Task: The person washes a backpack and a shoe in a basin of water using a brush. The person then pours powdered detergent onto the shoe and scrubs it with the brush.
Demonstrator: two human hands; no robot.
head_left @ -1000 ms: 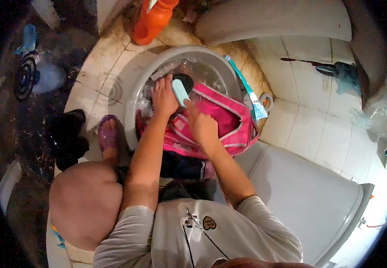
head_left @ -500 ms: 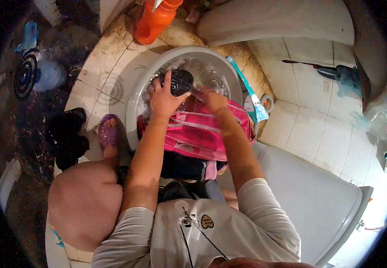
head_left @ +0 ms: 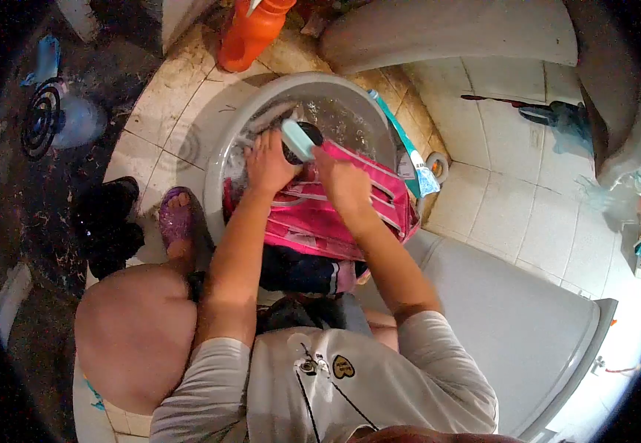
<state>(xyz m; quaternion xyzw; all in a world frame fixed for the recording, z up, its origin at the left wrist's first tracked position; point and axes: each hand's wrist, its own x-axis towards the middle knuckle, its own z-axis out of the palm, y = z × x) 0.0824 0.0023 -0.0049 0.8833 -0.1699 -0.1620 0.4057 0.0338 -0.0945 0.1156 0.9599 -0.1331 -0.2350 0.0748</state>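
Head view: right hand (head_left: 344, 183) grips pale-turquoise oblong plastic brush (head_left: 297, 139); left hand (head_left: 268, 164) lies spread beside round black object (head_left: 313, 131); wetness could make the brush slip.

The bag (head_left: 314, 221) lies partly in the basin (head_left: 226, 144), bottle (head_left: 254, 35) beyond, packet (head_left: 411, 153) to the right.

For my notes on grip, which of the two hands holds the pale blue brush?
The right hand grips one end of the pale blue brush; the left hand is beside it, not gripping it.
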